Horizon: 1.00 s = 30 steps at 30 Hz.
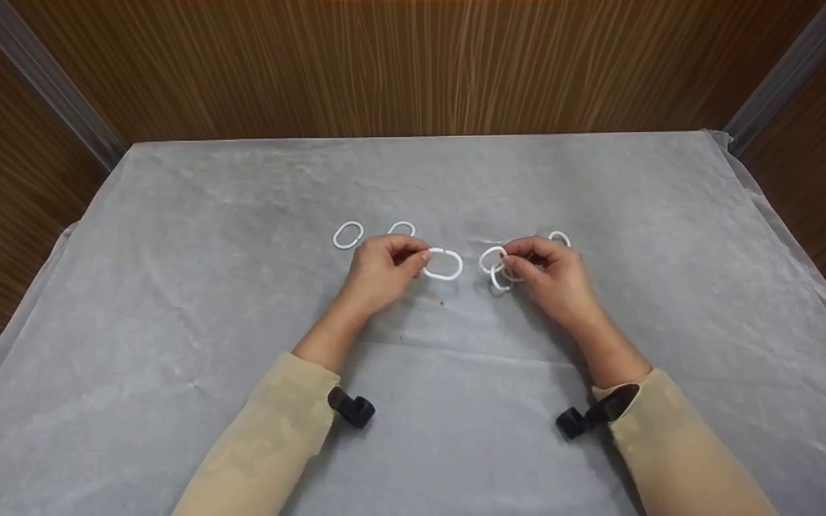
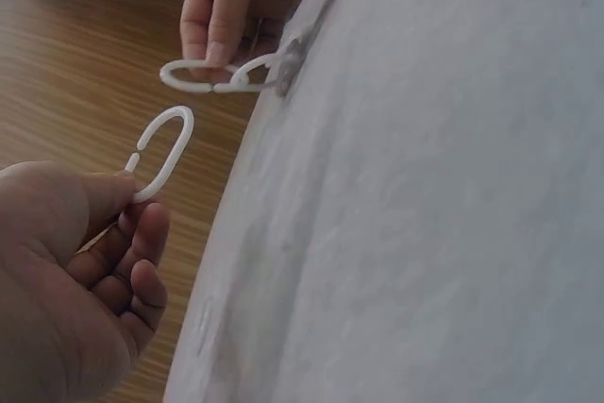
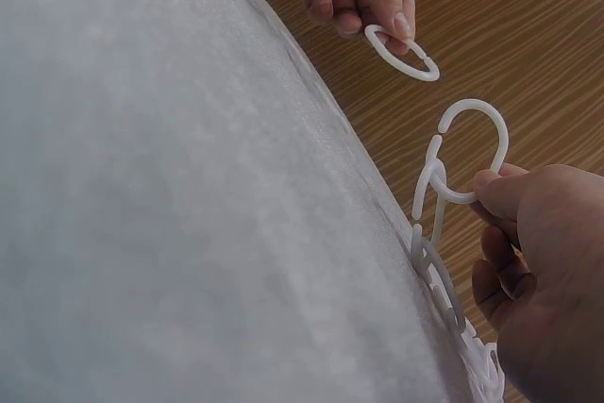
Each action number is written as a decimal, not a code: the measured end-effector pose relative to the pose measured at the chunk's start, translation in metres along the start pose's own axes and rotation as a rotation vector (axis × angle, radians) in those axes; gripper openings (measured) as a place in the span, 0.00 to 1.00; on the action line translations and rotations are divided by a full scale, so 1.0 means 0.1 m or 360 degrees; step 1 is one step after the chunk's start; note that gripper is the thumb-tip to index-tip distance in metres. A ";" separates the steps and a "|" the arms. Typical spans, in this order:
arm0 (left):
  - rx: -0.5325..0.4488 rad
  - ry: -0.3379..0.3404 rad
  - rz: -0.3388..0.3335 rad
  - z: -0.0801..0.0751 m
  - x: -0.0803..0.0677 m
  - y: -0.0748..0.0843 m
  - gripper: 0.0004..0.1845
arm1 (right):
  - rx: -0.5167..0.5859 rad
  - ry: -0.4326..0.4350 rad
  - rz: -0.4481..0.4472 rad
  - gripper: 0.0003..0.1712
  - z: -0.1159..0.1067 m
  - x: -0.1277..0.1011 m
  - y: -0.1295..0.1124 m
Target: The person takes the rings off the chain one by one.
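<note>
Your two hands meet near the middle of a counter [image 1: 169,236] draped in a pale grey, slightly wrinkled cloth, a crease running across it just in front of your wrists. Your left hand [image 1: 382,272] has its grip closed on a single white oval ring [image 1: 444,264], pinched at one end between thumb and fingertips, the ring held out toward the other hand. The left wrist view shows that this ring has a small split in its side. Your right hand [image 1: 553,276] has its grip closed on the top link of a short chain of white rings [image 1: 497,266]; in the right wrist view the chain hangs from your fingers [image 3: 495,186] down along the cloth, several links joined. The single ring and the chain sit near each other but do not touch.

Three loose white rings lie on the cloth toward the far edge: one [image 1: 348,235] beyond and left of your left hand, one [image 1: 401,228] partly hidden behind its knuckles, and one [image 1: 560,238] just behind your right hand. Both arms wear beige sleeves [image 1: 269,444], each with a black strap [image 1: 353,408] at the cuff.

Behind the counter's far edge stands a dark brown wood-grain wall [image 1: 413,64], with similar panels at both sides and grey metal strips [image 1: 47,79] running up the corners
</note>
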<state>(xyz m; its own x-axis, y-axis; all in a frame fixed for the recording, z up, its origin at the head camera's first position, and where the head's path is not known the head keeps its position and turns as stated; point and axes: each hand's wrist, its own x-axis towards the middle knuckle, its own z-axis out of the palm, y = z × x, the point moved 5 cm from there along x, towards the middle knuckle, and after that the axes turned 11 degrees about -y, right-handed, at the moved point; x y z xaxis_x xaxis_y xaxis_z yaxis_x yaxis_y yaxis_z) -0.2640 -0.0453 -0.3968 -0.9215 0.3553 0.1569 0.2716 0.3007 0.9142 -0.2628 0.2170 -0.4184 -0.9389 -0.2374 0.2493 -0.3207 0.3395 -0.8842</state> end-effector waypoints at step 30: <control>0.0271 0.0140 -0.0375 -1.12 -0.22 -0.46 0.09 | -0.0038 -0.0078 -0.0013 0.06 0.03 -0.01 0.00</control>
<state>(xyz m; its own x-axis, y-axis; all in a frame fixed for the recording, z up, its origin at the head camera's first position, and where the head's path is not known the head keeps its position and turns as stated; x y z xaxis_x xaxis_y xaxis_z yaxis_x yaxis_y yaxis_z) -0.2871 -0.1658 -0.4009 -0.9832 0.1822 -0.0132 0.0835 0.5124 0.8547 -0.2611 0.2150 -0.4196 -0.9291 -0.2846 0.2361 -0.3316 0.3590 -0.8725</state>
